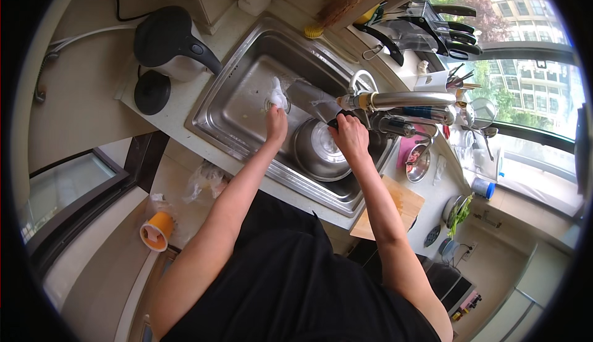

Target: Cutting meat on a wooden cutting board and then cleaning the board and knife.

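Note:
My left hand [276,126] pinches a wet-looking white cloth or paper wad [278,95] over the sink's drain area. In my right hand [353,140] is the black handle of a cleaver. Its broad grey blade [308,97] points up and left across the basin, with the cloth close to its tip. Both hands are over a stainless steel sink [241,78]. Below the cleaver, a round metal pot or bowl [305,152] rests in the basin, partly behind my right hand. The chrome faucet [403,100] reaches in from the right, just above the cleaver handle.
An electric kettle [164,36] stands left of the sink beside its black base [152,93]. A wooden cutting board [407,198] lies at the right, near a metal bowl [418,168] with food. A knife rack [431,29] holds several knives by the window. An orange bin [160,228] is lower left.

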Tool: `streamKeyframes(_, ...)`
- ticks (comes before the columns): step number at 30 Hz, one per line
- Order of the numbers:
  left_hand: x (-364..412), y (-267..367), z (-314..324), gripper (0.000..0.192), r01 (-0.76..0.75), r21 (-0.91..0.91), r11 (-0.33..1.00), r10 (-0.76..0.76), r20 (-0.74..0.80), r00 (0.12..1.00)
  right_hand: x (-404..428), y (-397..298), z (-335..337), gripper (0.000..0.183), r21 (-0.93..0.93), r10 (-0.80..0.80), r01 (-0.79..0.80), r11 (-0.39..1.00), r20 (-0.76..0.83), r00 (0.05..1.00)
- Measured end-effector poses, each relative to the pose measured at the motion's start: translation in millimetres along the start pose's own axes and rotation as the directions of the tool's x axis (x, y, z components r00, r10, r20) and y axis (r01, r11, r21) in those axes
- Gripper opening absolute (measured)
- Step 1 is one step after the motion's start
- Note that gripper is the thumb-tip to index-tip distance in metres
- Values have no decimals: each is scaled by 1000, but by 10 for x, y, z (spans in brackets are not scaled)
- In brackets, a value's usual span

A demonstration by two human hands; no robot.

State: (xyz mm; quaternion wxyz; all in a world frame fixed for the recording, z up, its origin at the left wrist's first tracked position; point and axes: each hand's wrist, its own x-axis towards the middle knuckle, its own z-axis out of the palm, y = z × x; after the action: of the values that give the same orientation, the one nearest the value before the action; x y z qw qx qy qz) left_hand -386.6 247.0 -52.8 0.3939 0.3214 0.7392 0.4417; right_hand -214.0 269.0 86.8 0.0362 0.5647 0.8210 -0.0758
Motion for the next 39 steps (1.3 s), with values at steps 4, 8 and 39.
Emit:
streamKeyframes(4,-99,246,-79,21,-33,-39,999,36,68,997,88,9,37,25,-77,-65,65,995,11,998)
streamKeyframes(8,-316,320,107,22,-444,-45,895,436,301,848,161,-25,55,22,-83,-146,148,985,32,989)
streamKeyframes(39,781,365,29,26,-278,30,960,119,857,502,-22,150,-101,26,-9,-347,348,938,8,938)
